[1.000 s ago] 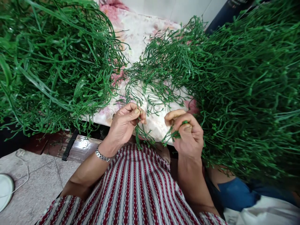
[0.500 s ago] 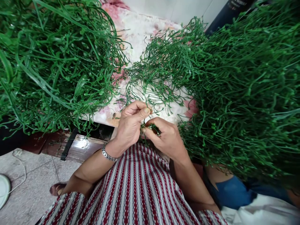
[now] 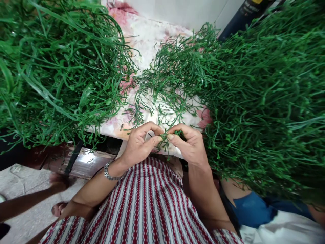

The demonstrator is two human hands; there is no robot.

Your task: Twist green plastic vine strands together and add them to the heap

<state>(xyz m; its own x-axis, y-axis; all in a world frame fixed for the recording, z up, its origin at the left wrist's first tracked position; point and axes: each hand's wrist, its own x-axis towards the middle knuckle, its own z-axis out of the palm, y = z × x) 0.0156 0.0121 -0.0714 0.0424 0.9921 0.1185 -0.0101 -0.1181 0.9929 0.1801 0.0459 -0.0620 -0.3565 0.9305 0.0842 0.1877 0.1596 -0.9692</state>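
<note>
Between both hands, close to the table's near edge, is a small green plastic plant sprig [image 3: 165,144] with short thin branches. My left hand [image 3: 141,144] is closed, its thumb and forefinger pinching the sprig from the left. From the right, my right hand [image 3: 191,145] also pinches it, fingers curled, with more green bits showing behind the thumb. The fingertips nearly meet. Loose thin green stems [image 3: 170,110] lie on the floral tablecloth [image 3: 148,42] just beyond the hands.
A tall heap of glossy green plastic stems [image 3: 63,67] fills the left side. A larger, finer heap [image 3: 266,101] covers the right. A dark tube-shaped object [image 3: 238,18] leans at the back right. At lower left, another person's limb [image 3: 30,200] crosses above the floor.
My hands have come level with each other, the left lower and the right further right and up. The sprig now shows between the fingertips. A person's limb has entered at lower left.
</note>
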